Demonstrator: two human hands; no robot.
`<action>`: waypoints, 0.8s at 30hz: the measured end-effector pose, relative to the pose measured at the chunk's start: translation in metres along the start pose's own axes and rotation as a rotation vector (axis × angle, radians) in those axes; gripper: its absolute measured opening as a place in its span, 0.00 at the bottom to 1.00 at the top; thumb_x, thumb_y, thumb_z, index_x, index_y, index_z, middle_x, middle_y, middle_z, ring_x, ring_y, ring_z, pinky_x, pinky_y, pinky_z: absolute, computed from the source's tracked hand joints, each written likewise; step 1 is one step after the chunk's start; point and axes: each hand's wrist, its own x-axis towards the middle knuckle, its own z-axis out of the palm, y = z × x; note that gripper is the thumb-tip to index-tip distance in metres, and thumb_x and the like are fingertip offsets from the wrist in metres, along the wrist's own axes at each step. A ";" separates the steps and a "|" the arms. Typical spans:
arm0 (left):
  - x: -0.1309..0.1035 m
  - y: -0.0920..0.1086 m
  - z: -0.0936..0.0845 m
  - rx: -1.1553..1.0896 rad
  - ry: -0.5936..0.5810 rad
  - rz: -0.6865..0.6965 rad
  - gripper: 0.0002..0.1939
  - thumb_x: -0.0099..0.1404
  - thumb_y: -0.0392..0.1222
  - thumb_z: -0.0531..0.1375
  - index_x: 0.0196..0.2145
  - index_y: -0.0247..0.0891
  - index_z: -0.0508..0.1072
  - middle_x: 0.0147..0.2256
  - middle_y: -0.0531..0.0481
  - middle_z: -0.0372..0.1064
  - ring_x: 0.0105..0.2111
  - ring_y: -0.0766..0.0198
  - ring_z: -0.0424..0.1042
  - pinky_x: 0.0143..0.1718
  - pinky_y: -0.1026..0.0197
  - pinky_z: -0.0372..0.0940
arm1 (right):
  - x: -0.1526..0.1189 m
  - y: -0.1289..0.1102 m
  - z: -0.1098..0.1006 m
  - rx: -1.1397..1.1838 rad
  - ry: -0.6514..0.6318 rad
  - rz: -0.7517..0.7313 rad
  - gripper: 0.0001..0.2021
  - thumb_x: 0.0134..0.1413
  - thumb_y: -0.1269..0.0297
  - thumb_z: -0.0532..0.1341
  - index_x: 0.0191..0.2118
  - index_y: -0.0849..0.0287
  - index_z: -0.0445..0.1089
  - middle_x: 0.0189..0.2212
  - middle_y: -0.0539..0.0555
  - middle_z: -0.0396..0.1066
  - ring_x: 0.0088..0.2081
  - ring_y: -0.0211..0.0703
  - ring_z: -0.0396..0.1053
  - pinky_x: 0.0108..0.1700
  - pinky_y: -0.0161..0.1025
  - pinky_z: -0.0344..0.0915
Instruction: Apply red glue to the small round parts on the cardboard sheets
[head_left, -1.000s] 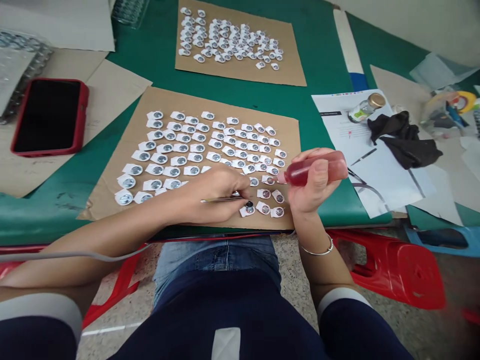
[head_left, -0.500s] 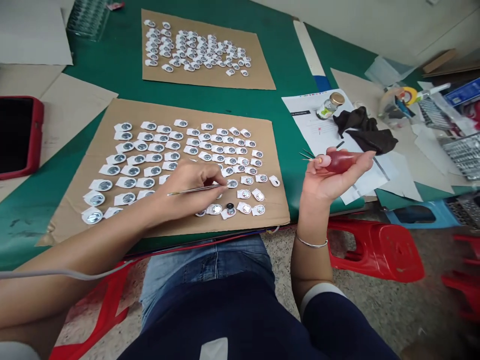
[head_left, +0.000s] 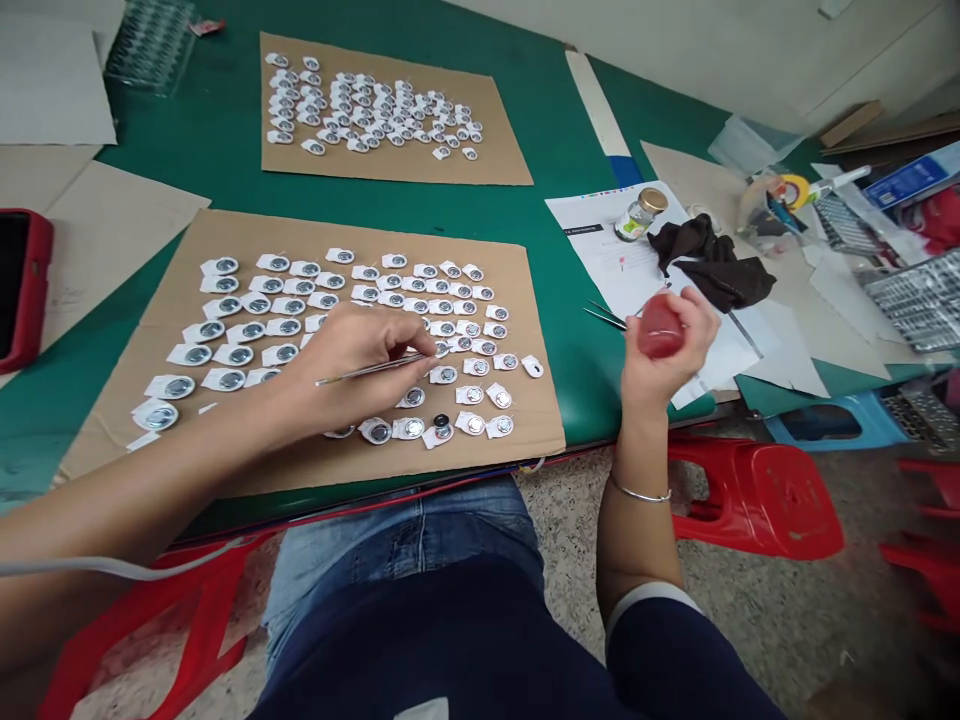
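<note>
My left hand (head_left: 375,352) pinches a thin silver rod-like tool (head_left: 349,374) between thumb and fingers, its fingertips low over the nearer cardboard sheet (head_left: 142,345). Whether the tool is tweezers or a single rod, I cannot tell. Rows of round silver pieces on white tabs (head_left: 233,355) lie on that sheet, and my forearm covers some. One piece near the front edge carries a small black knob (head_left: 442,423). At the right, raised beside the sheet, my right hand (head_left: 664,365) is wrapped around a smooth red bulb (head_left: 660,328). Metal tweezers (head_left: 604,315) show just beyond it.
A second cardboard sheet (head_left: 499,130) with similar pieces lies farther back. To the right are a glass jar (head_left: 641,214), a dark cloth (head_left: 724,272) and printed paper (head_left: 581,228). A red-cased phone (head_left: 34,290) lies left; a red stool (head_left: 787,495) stands below right.
My right hand has turned and closed around the red bulb, which earlier lay across the upturned palm. My left hand has shifted slightly away over the sheet, still pinching the tool. The view has swung right.
</note>
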 end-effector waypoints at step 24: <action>-0.015 -0.016 0.008 -0.079 0.052 0.088 0.05 0.59 0.37 0.55 0.29 0.38 0.71 0.26 0.53 0.70 0.27 0.69 0.67 0.30 0.66 0.57 | -0.015 -0.099 -0.006 -0.156 -0.570 -0.100 0.11 0.54 0.62 0.56 0.39 0.58 0.72 0.35 0.54 0.70 0.34 0.41 0.67 0.40 0.43 0.64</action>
